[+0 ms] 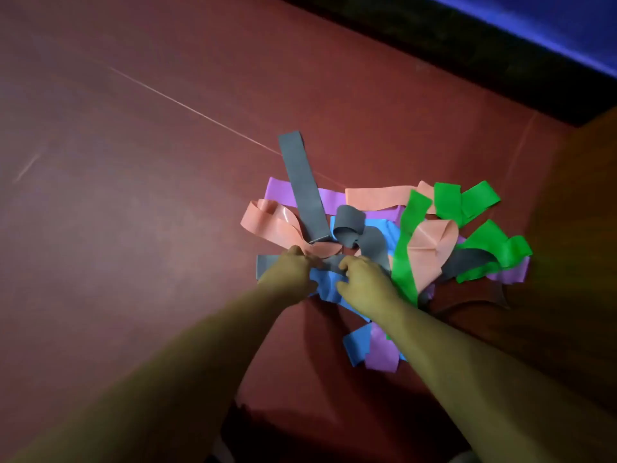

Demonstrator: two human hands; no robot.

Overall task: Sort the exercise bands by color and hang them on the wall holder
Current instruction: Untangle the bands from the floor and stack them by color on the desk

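**Exercise bands (377, 242) in a mixed heap on the floor, both hands at its near-left edge**

Location: the heap lies on the red floor (133, 162), right of centre. Colours are unsorted and the bands overlap.

- Long grey band (302, 188): lies straight, running from the middle of the heap toward the far side, across a purple band (332, 197).
- Peach band (267, 222): looped, at the left edge of the heap. More peach strips lie at the far side and in the middle.
- Green bands (409, 248): several folded pieces on the right side.
- Blue band (325, 287): crumpled, lying under and between the two hands.
- Flat grey band (330, 262): runs left to right at the near-left edge, on top of the blue band.
- Left hand (287, 270): back upward, fingers curled down and pinching the flat grey band toward its left part.
- Right hand (362, 279): just beside the left hand, fingers and thumb curled in on the right end of the same band, where it meets the blue band. The knuckles hide the exact hold.
- Both forearms are bare and reach in from the near side.
- Short blue piece (359, 345) and purple piece (382, 350): stick out on the near side, beside the right forearm.
- Far right: a dark strip (467, 45) borders the floor, with a blue surface (551, 21) beyond it.
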